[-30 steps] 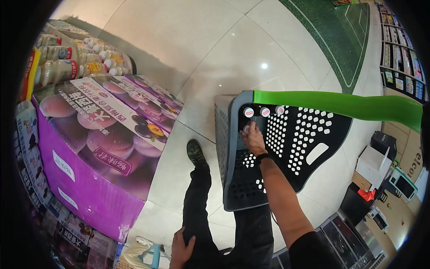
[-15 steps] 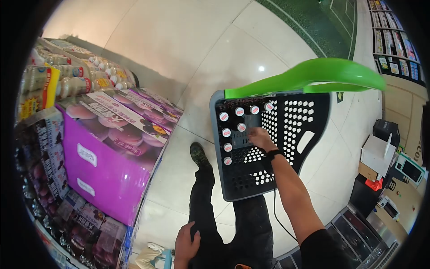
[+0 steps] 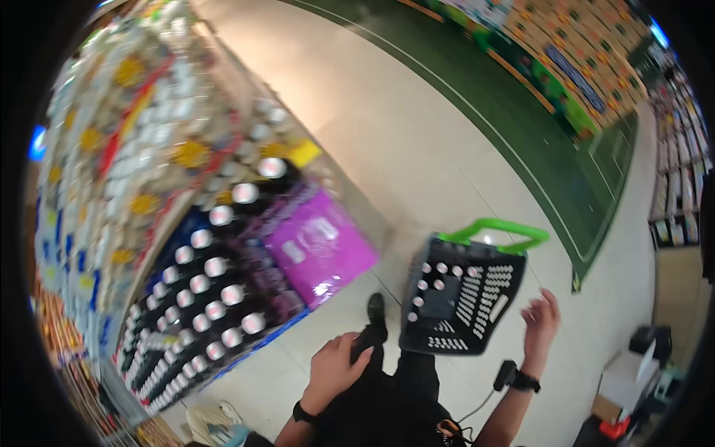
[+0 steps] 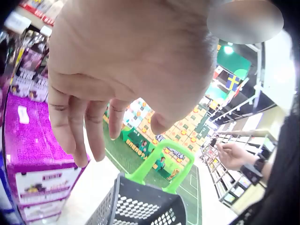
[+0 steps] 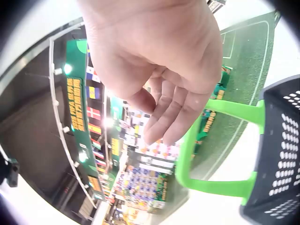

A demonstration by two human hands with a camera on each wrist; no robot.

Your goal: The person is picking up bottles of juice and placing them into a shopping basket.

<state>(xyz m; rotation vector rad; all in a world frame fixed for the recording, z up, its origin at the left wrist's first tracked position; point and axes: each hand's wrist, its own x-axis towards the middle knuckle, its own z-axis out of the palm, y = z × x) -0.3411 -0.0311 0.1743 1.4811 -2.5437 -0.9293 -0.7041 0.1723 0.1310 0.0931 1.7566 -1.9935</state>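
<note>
Your head view took in the whole basket (image 3: 469,302), standing on the pale tiled floor just before your feet, and showed the bottles (image 3: 439,285) inside, which neither wrist view did: eight, counted by their round white caps. The wrist views instead caught flags (image 5: 94,114) hanging up high, and gave the handle (image 5: 220,187) clearly, one smooth green plastic loop standing up from the basket's rim. Your left hand (image 4: 126,61) hung loosely with its fingers fairly straight and slightly spread, holding nothing; from above it overlapped your dark trousers, though you couldn't tell whether it touched them. Your right hand (image 5: 159,61) was raised beyond the basket's right side, apart from it, fingers loosely bent and close together, holding nothing. The basket was dark, hard plastic, pierced with rows of small holes. To your left sat one glossy purple box (image 3: 328,238) beside many dark, white-capped display bottles (image 3: 216,310), too blurred to count.
</note>
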